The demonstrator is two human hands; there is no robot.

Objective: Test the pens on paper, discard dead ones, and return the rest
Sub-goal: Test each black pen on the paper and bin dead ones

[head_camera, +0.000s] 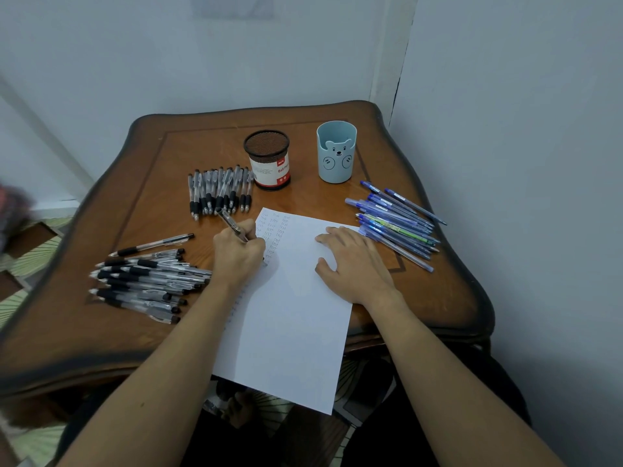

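White paper (296, 315) lies mid-frame on the wood table (421, 298), long axis running from upper centre to lower centre, w/ its bottom end hanging off the near edge. Columns of small test marks fill its top left corner.

L hand (236, 254) is curled round a black pen (231, 225) at the sheet's left edge, just below those marks. R hand (354, 261) is spread flat, fingers straight, pressing the sheet's right side.

Pen's long axis is diagonal: back end sticks out toward upper left of frame, tip end goes down-right into the fingers toward the paper. Tip itself is hidden by the hand.

To do this step well, probably: keep the R palm down so the sheet can't slide, write a short stroke on bare paper under the last mark, and use light, even pressure so a faint line reads as weak ink, not a weak push.

Other pens: a black row (219, 190) upper centre by the mesh cup (269, 163), a black pile (145, 281) at left, a blue bunch (394, 224) at right below the bear cup (335, 153).
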